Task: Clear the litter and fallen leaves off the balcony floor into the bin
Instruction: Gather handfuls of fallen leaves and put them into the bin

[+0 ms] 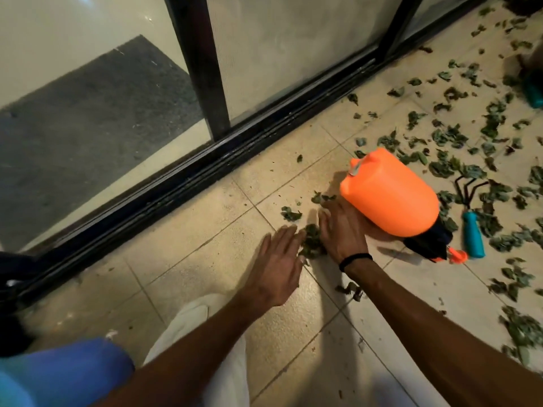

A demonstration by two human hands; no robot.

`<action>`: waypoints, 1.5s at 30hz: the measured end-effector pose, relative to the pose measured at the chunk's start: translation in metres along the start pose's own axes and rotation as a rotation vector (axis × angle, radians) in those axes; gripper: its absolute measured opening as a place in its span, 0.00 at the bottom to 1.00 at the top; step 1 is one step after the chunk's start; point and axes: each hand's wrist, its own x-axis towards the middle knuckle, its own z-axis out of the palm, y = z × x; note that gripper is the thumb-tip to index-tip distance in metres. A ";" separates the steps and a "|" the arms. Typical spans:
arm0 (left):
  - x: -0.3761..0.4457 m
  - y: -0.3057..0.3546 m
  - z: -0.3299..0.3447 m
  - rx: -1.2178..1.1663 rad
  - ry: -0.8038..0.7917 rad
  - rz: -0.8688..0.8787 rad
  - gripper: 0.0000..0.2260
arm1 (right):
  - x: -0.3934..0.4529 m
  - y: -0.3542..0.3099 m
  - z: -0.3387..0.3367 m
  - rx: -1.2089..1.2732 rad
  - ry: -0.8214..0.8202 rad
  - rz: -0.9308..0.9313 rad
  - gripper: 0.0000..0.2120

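Observation:
A small heap of green fallen leaves (312,242) lies on the beige tiled floor between my two hands. My left hand (276,265) is flat with straight fingers, touching the heap's left side. My right hand (342,230), with a black band at the wrist, is also flat with straight fingers against the heap's right side. Many more leaves (458,136) are scattered over the tiles to the right. No bin is clearly visible.
An orange spray bottle (388,192) lies on its side just right of my right hand. A teal-handled hand rake (471,227) lies beyond it. A black sliding-door track (205,168) runs diagonally behind. My white-trousered knee (205,333) is below.

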 end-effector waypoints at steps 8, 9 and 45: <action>0.066 -0.033 -0.015 -0.061 0.130 -0.215 0.26 | 0.045 0.001 0.025 -0.148 -0.184 -0.179 0.21; 0.078 -0.037 -0.019 -0.054 0.133 -0.210 0.27 | 0.041 -0.004 0.025 -0.132 -0.202 -0.226 0.21; 0.189 0.077 -0.082 -0.924 0.188 -0.349 0.33 | 0.064 0.029 -0.100 0.867 0.035 0.592 0.50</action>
